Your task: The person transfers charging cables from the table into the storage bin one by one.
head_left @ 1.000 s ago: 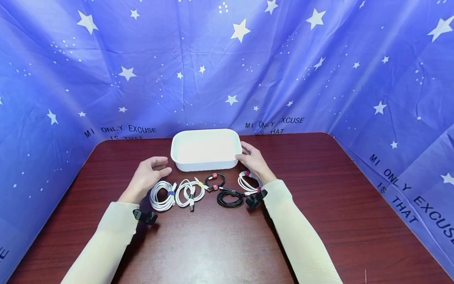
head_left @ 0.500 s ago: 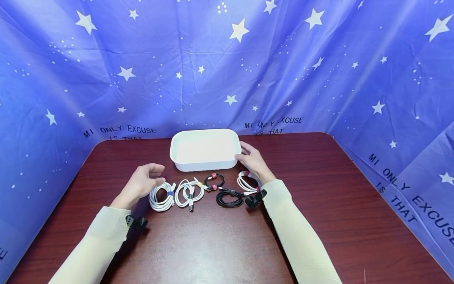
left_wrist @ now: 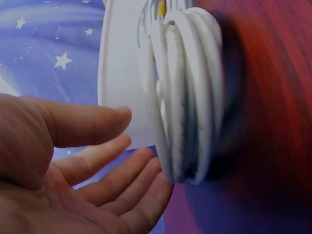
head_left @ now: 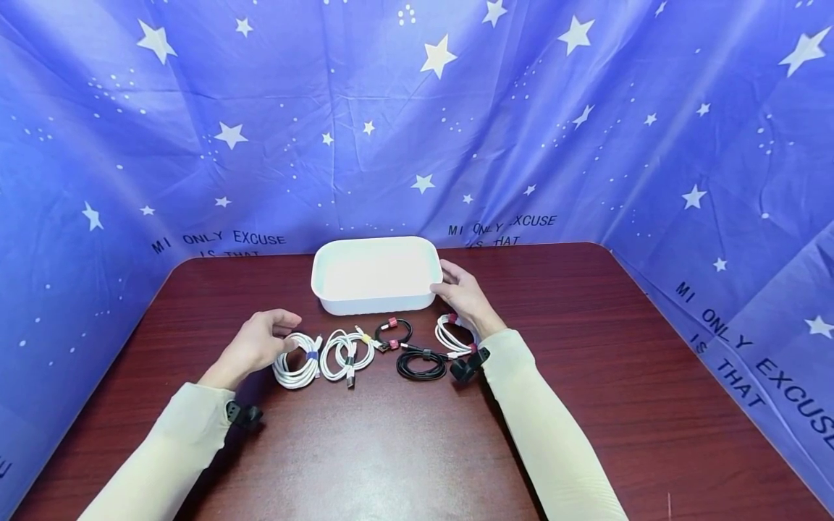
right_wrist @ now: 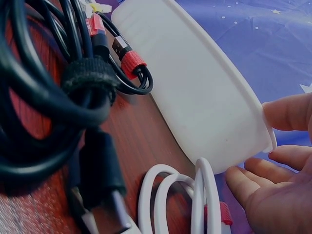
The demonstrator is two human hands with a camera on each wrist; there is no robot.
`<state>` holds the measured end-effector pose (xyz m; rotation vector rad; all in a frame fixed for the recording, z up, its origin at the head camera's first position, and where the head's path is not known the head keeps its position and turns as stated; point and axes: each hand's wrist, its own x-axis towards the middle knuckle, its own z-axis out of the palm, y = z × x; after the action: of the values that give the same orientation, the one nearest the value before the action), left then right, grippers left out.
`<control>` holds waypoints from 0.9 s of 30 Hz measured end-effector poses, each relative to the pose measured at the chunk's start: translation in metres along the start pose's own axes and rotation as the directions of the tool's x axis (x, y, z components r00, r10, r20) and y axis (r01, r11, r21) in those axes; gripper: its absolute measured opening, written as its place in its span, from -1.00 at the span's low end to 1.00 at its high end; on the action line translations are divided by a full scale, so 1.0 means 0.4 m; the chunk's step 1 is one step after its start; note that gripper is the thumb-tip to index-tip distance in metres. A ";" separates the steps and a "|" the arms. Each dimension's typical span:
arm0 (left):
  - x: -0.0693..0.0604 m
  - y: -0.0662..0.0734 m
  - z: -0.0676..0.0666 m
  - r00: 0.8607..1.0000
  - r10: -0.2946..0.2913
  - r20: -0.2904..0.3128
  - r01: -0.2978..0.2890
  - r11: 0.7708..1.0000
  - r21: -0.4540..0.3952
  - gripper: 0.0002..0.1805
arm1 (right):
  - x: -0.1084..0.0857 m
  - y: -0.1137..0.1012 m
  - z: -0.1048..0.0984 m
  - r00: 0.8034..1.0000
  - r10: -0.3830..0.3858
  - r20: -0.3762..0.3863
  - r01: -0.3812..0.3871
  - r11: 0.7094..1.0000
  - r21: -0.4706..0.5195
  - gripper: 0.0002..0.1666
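Observation:
My left hand [head_left: 254,344] is beside a coiled white cable [head_left: 296,360] with a blue strap, fingers relaxed. In the left wrist view the fingertips [left_wrist: 163,183] come up to the coil's lower edge; whether they touch it I cannot tell. My right hand [head_left: 465,293] holds the right end of a white plastic bin [head_left: 374,304], the rim corner between thumb and fingers. In front of the bin lie another white cable [head_left: 335,358], a small black cable [head_left: 410,333] with red straps, a coiled black cable [head_left: 422,365], and a white cable [head_left: 449,336] with red straps, partly behind my right hand.
All of this stands on a dark red-brown wooden table [head_left: 391,449]. A blue star-printed curtain [head_left: 365,166] hangs behind the table and along both sides. A black wrist camera [head_left: 244,414] sits on the left sleeve, another camera [head_left: 469,365] on the right.
My left hand has moved away from the bin, left and toward me, down to the white cable with the blue strap. My right hand has stayed at the bin's right end.

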<state>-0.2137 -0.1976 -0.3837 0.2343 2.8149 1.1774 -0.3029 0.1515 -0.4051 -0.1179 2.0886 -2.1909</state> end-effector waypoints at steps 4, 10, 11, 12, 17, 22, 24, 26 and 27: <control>-0.002 -0.009 -0.003 1.000 0.011 -0.003 -0.011 0.999 0.031 -0.63 | 0.002 0.003 0.000 1.000 -0.021 0.009 0.021 1.000 -0.002 -0.20; 0.001 -0.021 -0.005 1.000 0.009 -0.001 -0.009 0.998 0.068 -0.70 | 0.020 0.027 -0.017 0.999 -0.036 0.030 0.036 0.999 -0.002 -0.17; 0.003 -0.024 -0.005 1.000 0.010 0.002 -0.011 0.997 0.072 -0.71 | 0.020 0.025 -0.017 0.999 -0.032 0.028 0.032 0.999 0.000 -0.18; 0.005 -0.025 -0.005 1.000 0.013 0.004 -0.013 0.997 0.075 -0.71 | 0.015 0.021 -0.013 0.999 -0.025 0.024 0.025 1.000 0.001 -0.19; 0.011 -0.032 -0.003 1.000 0.022 0.021 -0.024 0.995 0.099 -0.71 | 0.001 0.003 -0.002 1.000 -0.002 0.003 0.002 1.000 0.002 -0.20; 0.021 -0.039 -0.003 0.999 0.034 0.022 -0.037 0.990 0.135 -0.70 | 0.014 0.023 -0.015 0.999 -0.040 0.026 0.040 0.999 0.005 -0.18; 0.024 -0.042 -0.003 0.999 0.037 0.019 -0.039 0.987 0.158 -0.69 | 0.019 0.030 -0.020 0.998 -0.049 0.033 0.049 0.999 0.005 -0.17; 0.027 -0.043 -0.002 0.999 0.039 0.016 -0.042 0.982 0.182 -0.68 | 0.021 0.032 -0.021 0.998 -0.047 0.034 0.048 0.999 -0.006 -0.16; 0.028 -0.044 -0.001 0.999 0.038 0.014 -0.040 0.981 0.192 -0.68 | 0.018 0.028 -0.018 0.999 -0.043 0.030 0.043 0.999 -0.011 -0.16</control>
<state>-0.2267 -0.2083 -0.3962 0.3091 2.9283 0.9064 -0.3107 0.1573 -0.4167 -0.1971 2.1028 -2.1872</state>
